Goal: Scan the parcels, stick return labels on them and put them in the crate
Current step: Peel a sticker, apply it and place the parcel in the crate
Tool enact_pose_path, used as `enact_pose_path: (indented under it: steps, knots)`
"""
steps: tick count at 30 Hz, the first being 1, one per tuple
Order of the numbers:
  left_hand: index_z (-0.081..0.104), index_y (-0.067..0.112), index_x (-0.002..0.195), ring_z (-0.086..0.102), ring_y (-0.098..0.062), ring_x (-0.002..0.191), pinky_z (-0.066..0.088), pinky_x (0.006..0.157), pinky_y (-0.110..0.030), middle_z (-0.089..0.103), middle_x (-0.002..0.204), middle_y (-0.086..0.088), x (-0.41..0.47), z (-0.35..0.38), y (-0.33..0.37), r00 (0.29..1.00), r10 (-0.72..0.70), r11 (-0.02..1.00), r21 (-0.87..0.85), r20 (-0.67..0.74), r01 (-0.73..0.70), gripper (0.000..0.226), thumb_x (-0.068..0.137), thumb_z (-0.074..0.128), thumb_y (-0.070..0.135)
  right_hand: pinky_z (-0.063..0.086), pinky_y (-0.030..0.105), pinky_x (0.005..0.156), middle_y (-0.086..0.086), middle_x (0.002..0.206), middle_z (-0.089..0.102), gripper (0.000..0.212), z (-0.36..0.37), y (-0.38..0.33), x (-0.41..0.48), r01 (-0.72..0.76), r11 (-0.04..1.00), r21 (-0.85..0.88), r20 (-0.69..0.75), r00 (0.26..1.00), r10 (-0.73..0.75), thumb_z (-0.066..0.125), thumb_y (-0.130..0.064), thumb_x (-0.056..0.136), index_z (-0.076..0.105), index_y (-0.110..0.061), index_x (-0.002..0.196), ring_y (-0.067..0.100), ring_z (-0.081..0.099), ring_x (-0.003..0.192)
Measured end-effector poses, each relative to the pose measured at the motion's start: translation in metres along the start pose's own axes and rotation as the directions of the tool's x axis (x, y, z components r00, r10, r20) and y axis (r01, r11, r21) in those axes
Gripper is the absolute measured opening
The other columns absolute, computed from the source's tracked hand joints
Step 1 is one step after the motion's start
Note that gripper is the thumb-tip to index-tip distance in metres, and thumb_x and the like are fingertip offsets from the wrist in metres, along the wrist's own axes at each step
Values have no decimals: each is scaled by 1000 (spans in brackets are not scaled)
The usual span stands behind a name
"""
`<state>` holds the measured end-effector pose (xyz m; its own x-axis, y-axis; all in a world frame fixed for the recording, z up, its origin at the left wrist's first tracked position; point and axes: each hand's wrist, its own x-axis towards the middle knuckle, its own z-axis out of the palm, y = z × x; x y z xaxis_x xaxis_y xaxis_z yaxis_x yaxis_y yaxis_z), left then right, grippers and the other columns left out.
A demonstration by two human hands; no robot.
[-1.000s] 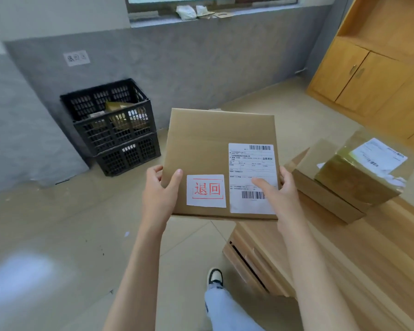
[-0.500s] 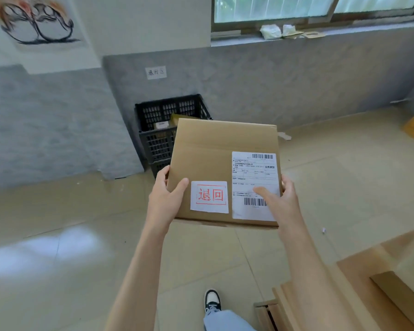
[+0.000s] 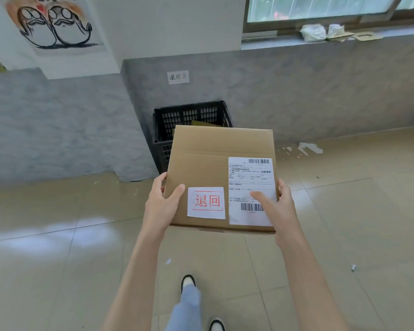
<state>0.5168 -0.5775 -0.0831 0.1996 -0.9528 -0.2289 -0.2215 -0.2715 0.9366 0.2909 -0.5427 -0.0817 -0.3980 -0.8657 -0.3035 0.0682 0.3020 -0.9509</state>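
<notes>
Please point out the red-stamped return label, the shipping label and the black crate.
return label (image 3: pixel 206 203), head view, on the red stamp at its middle.
shipping label (image 3: pixel 249 174), head view, on the printed text under the top barcode.
black crate (image 3: pixel 177 117), head view, on its far lattice wall.

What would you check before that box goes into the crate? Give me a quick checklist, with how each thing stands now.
1. Return label stuck on box: ok.
2. Left hand and right hand both hold the box by its sides: ok.
3. Crate straight ahead by the wall: ok.
4. Room in crate: cannot tell; the box hides most of it.
5. Shipping label scanned: cannot tell.
</notes>
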Motion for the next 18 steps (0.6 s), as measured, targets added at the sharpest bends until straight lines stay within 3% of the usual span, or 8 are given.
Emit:
enact_pose_path:
  steps: [4, 7, 11, 18]
  knots:
    - [41, 39, 132, 49, -7, 116, 44, 90, -29, 54, 122, 13, 50, 7, 3, 1000, -19, 1000, -12, -6, 19, 49, 87, 61, 37, 44, 43, 102, -3, 134, 50, 74, 22, -6, 43, -21, 999, -31, -1, 1000, 21, 70, -18, 79, 32, -23, 143, 16, 54, 117]
    - [41, 40, 131, 47, -8, 120, 44, 97, -34, 54, 124, 13, 96, 16, 6, 1000, -21, 1000, -17, 3, 21, 49, 87, 61, 38, 45, 41, 100, -3, 136, 49, 75, 40, -14, 86, -24, 998, -51, -3, 1000, 23, 70, -18, 80, 30, -22, 144, 16, 54, 118]
    - [40, 38, 133, 45, -12, 126, 42, 104, -42, 53, 124, 12, 166, 25, 19, 999, -39, 999, -33, 3, 39, 51, 87, 61, 38, 47, 24, 75, -5, 131, 51, 65, 71, -35, 146, -7, 999, -41, -2, 1000, 6, 68, -16, 82, 36, -24, 139, 10, 58, 108]
    - [39, 36, 135, 44, -13, 126, 41, 104, -44, 50, 129, 11, 278, 32, 49, 999, -36, 998, -42, 26, 37, 53, 87, 60, 39, 46, 30, 86, -10, 125, 55, 71, 123, -66, 239, -24, 999, -46, -8, 1000, 23, 68, -19, 84, 28, -24, 143, 12, 57, 111]
